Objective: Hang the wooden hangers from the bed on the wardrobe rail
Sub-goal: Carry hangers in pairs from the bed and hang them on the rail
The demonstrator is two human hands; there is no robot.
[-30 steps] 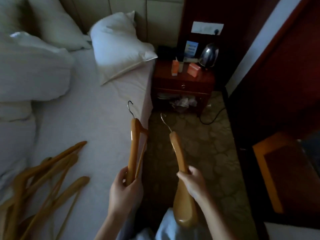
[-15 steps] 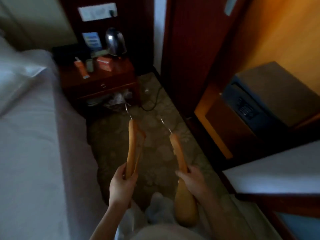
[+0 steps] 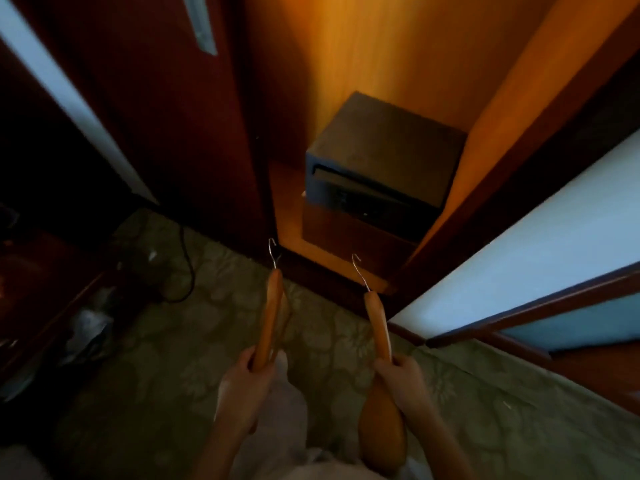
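My left hand (image 3: 244,386) grips one wooden hanger (image 3: 270,317) by its lower arm, its metal hook pointing up and away. In my right hand (image 3: 401,379) is a second wooden hanger (image 3: 377,323), held the same way, with its broad end hanging below my wrist. Both hooks point at the open wardrobe (image 3: 363,64) straight ahead, lit orange inside. The wardrobe rail is out of view above the frame. The bed is not in view.
A dark safe (image 3: 381,168) sits on a low shelf inside the wardrobe. The dark red wardrobe door (image 3: 166,98) stands at left, a pale panel (image 3: 554,237) at right. A black cable (image 3: 183,271) and the nightstand's edge (image 3: 41,289) lie left on the patterned carpet (image 3: 173,358).
The view has swung right, from the bed and nightstand to face the open wardrobe. Both hands have kept hold of their hangers and carried them toward the wardrobe opening.
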